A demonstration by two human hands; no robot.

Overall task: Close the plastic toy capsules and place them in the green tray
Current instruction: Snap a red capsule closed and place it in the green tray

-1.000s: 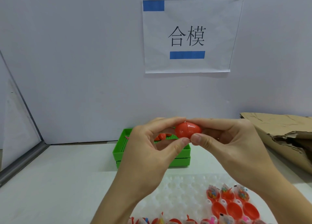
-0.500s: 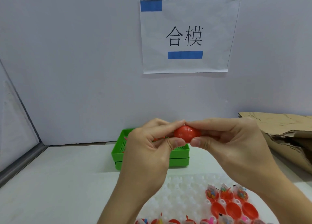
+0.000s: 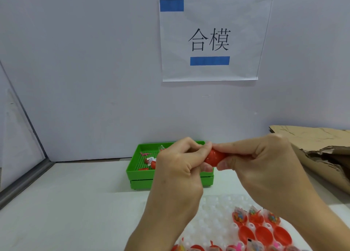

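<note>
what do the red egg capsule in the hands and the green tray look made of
Red egg-shaped capsule: looks like glossy hard plastic, with bright highlights on its curve. Green perforated tray: likely moulded rigid plastic, duller sheen, with a regular grid of holes in its floor.

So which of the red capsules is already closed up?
The red capsule pinched between the left hand and right hand, in front of the green tray. Those in the white blister tray below still sit open.
</note>
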